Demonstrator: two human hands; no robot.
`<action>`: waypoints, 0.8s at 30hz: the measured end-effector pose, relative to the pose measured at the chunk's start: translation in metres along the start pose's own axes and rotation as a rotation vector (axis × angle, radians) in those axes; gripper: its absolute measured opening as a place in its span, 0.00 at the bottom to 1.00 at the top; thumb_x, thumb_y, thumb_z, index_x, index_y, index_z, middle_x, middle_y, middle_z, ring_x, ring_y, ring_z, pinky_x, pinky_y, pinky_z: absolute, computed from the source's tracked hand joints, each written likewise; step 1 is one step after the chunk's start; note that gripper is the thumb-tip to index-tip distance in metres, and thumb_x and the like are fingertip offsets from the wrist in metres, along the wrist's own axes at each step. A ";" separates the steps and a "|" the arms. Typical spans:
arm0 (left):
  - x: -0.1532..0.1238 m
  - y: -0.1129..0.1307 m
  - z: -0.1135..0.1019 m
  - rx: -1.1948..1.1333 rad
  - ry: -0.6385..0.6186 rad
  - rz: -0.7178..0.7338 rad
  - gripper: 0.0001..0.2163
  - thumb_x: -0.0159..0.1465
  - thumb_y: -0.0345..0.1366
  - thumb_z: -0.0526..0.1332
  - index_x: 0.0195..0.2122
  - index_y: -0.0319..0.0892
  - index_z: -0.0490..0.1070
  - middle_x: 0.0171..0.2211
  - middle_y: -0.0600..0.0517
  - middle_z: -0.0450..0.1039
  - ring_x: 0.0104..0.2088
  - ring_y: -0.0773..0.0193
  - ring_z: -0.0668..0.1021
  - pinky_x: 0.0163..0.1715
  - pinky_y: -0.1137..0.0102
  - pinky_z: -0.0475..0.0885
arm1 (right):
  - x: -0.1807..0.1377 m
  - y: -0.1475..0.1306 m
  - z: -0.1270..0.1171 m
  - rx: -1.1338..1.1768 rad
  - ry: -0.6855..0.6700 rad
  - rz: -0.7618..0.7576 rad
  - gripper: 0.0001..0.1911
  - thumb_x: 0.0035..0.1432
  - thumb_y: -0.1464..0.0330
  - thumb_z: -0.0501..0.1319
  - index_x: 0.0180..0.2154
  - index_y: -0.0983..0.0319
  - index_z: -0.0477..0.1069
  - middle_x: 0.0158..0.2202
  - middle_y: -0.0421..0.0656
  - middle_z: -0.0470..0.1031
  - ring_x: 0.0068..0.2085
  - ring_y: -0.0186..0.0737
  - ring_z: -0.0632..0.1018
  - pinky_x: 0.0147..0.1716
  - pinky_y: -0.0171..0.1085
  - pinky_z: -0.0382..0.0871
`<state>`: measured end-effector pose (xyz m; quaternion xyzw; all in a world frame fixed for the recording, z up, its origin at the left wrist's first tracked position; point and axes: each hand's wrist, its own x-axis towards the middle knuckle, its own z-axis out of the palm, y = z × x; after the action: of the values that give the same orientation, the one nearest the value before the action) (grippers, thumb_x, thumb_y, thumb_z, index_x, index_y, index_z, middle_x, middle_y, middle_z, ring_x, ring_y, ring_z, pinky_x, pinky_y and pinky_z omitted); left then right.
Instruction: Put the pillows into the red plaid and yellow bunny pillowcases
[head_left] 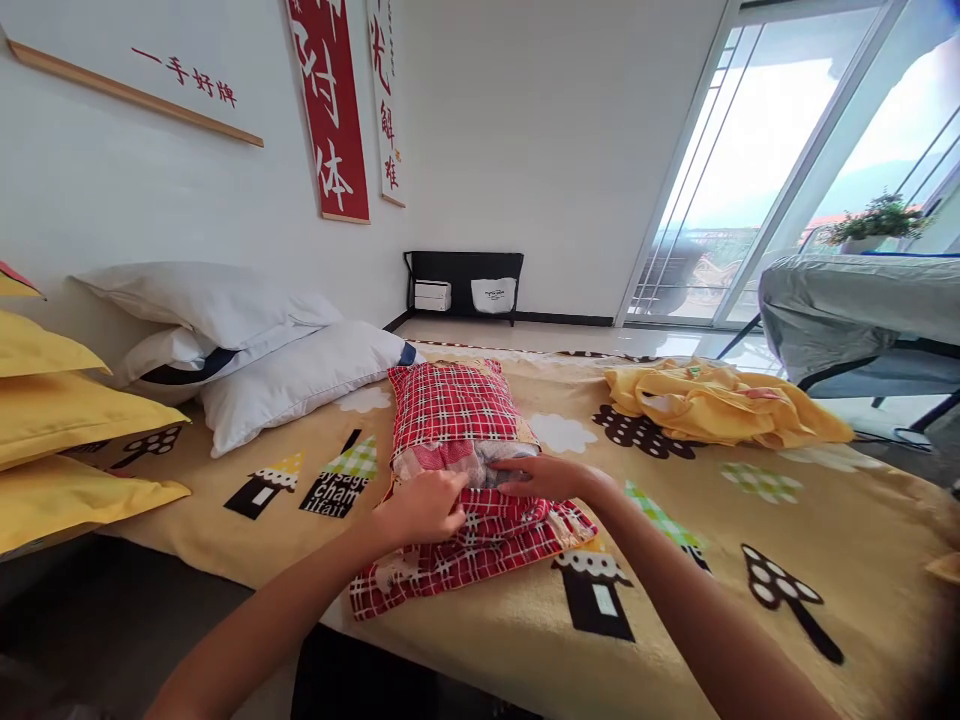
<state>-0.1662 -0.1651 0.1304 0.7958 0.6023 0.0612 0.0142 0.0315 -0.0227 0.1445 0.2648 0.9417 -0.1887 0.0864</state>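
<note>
A red plaid pillowcase (461,405) lies on the bed in front of me, its mouth toward me. Greyish-white and pinkish stuffing, perhaps an inner pillow (442,458), shows in the opening. The case's near flap (480,555) is crumpled toward the bed's edge. At the left of the opening my left hand (424,507) rests on the fabric, thumb apart from the forefinger; its other fingers are partly hidden. From the right, my right hand (536,477) reaches over the opening with fingers stretched out, touching the grey part of the stuffing.
White pillows (300,385) are piled by the left wall, and yellow pillows (82,420) are stacked at the near left. A crumpled yellow cloth (720,400) lies at the right on the patterned bed cover (510,625). Beyond stand a black rack (457,268) and a covered table (862,300).
</note>
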 end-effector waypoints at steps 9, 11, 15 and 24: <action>-0.029 -0.051 0.002 0.090 -0.194 -0.082 0.07 0.58 0.36 0.56 0.28 0.41 0.72 0.29 0.47 0.77 0.34 0.56 0.78 0.44 0.62 0.67 | 0.004 0.003 0.038 -0.246 -0.068 0.017 0.47 0.40 0.53 0.72 0.61 0.60 0.63 0.50 0.56 0.74 0.50 0.58 0.74 0.47 0.46 0.67; -0.025 -0.055 0.010 0.176 -0.276 -0.149 0.08 0.57 0.38 0.58 0.26 0.40 0.72 0.28 0.45 0.77 0.35 0.53 0.78 0.48 0.56 0.65 | 0.013 -0.002 0.026 -0.237 -0.101 0.005 0.39 0.41 0.55 0.72 0.55 0.62 0.71 0.48 0.54 0.76 0.49 0.56 0.75 0.46 0.44 0.67; -0.022 -0.071 0.024 0.156 -0.420 -0.110 0.09 0.53 0.42 0.62 0.26 0.40 0.73 0.28 0.46 0.76 0.34 0.53 0.77 0.43 0.60 0.67 | 0.012 0.011 0.001 -0.018 -0.077 -0.073 0.29 0.47 0.57 0.69 0.51 0.61 0.74 0.46 0.46 0.77 0.46 0.48 0.76 0.45 0.38 0.67; -0.027 -0.100 -0.009 -0.146 0.118 0.033 0.04 0.52 0.33 0.53 0.23 0.41 0.63 0.31 0.51 0.69 0.36 0.61 0.70 0.47 0.62 0.61 | 0.000 -0.003 0.027 -0.290 0.043 0.043 0.23 0.42 0.60 0.73 0.40 0.63 0.78 0.41 0.51 0.77 0.46 0.52 0.76 0.47 0.44 0.68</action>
<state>-0.2696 -0.1640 0.1273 0.7973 0.5829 0.1522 0.0357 0.0318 -0.0358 0.1207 0.2735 0.9549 -0.0429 0.1076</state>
